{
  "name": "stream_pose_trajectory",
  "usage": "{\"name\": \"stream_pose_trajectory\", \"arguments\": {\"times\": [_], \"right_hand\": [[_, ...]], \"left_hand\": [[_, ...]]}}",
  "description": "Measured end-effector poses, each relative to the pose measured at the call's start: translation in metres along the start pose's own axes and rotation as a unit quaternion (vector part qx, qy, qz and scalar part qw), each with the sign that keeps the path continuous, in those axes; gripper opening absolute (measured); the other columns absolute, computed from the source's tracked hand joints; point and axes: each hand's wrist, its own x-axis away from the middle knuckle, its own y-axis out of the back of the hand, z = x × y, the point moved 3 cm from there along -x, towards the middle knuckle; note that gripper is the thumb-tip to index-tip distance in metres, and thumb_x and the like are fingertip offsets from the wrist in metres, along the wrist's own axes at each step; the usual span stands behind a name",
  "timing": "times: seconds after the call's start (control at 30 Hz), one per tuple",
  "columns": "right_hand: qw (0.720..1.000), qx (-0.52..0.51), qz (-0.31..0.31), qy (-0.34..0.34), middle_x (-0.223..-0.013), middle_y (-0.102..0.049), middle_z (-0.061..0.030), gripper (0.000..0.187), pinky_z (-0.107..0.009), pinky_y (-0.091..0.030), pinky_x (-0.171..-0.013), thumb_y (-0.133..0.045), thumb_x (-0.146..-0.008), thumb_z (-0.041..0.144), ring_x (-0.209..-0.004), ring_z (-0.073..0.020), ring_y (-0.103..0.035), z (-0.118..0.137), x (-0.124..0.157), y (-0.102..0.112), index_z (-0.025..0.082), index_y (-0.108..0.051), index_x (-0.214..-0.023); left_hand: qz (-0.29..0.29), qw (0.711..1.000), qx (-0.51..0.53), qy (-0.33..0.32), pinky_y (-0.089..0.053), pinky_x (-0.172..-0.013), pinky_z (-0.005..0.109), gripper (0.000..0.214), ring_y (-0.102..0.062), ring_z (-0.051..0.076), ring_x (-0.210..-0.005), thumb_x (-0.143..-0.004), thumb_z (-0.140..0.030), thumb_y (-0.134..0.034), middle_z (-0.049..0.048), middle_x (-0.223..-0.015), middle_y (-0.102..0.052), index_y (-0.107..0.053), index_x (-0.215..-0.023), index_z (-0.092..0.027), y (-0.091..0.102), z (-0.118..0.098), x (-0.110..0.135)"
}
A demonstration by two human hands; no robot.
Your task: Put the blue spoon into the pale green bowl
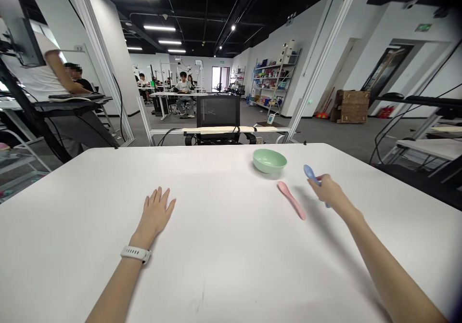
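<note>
My right hand is closed around the handle of a blue spoon, whose bowl points up and away toward the far edge. A pink spoon lies flat on the white table just left of that hand. A pale green bowl stands beyond the pink spoon, near the table's far edge. My left hand rests flat on the table with its fingers stretched out, holding nothing. A white watch is on that wrist.
Beyond the table stand a black monitor on a cart and a metal frame post. A person stands at a desk on the far left. Other people sit at desks in the background. Shelves line the back right wall.
</note>
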Motion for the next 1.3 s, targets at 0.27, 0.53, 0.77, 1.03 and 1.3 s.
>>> {"name": "stream_pose_trajectory", "arguments": {"times": [0.27, 0.53, 0.77, 1.03, 1.3], "right_hand": [[0.98, 0.023, 0.103, 0.17, -0.089, -0.078, -0.0104, 0.014, -0.031, -0.051, -0.08, -0.062, -0.107, 0.034, -0.083, -0.0242, -0.076, 0.078, 0.085, -0.06, 0.019, -0.062, -0.105], [0.969, 0.078, 0.15, 0.182, -0.116, -0.08, -0.018, 0.016, -0.033, -0.043, -0.075, -0.059, -0.11, 0.035, -0.103, -0.0297, -0.076, 0.104, 0.111, -0.086, 0.019, -0.059, -0.109], [0.97, 0.077, 0.149, 0.177, -0.117, -0.079, -0.02, 0.026, -0.033, -0.042, -0.073, -0.056, -0.112, 0.042, -0.104, -0.0317, -0.077, 0.099, 0.116, -0.085, 0.017, -0.057, -0.119], [0.97, 0.053, 0.148, 0.185, -0.119, -0.079, -0.0211, 0.014, -0.032, -0.042, -0.074, -0.05, -0.112, 0.026, -0.106, -0.0295, -0.076, 0.103, 0.122, -0.088, 0.016, -0.059, -0.117], [0.973, 0.033, 0.132, 0.188, -0.115, -0.081, -0.0194, 0.017, -0.031, -0.044, -0.072, -0.049, -0.112, 0.029, -0.096, -0.0271, -0.077, 0.101, 0.116, -0.092, 0.018, -0.062, -0.112]], "left_hand": [[-0.001, 1.0, 0.003, -0.002, -0.033, -0.136, 0.063, 0.07, -0.04, 0.036, -0.168, -0.11, -0.048, -0.031, 0.022, -0.179, -0.044, -0.053, -0.167, -0.014, -0.001, 0.002, -0.001], [0.005, 1.0, 0.008, 0.001, -0.033, -0.136, 0.061, 0.071, -0.04, 0.036, -0.168, -0.11, -0.049, -0.031, 0.0218, -0.179, -0.045, -0.053, -0.167, -0.014, 0.002, 0.0, -0.001], [0.005, 1.0, 0.013, 0.0, -0.033, -0.136, 0.063, 0.071, -0.039, 0.036, -0.168, -0.109, -0.048, -0.03, 0.0224, -0.179, -0.044, -0.053, -0.167, -0.013, 0.003, -0.001, 0.0], [0.004, 1.0, 0.014, -0.003, -0.033, -0.136, 0.063, 0.071, -0.04, 0.037, -0.168, -0.109, -0.048, -0.031, 0.0224, -0.179, -0.044, -0.053, -0.167, -0.013, 0.002, -0.001, -0.001], [-0.014, 1.0, 0.015, -0.007, -0.036, -0.134, 0.064, 0.069, -0.043, 0.037, -0.167, -0.109, -0.048, -0.033, 0.0219, -0.177, -0.048, -0.056, -0.165, -0.015, 0.0, 0.0, -0.001]]}}
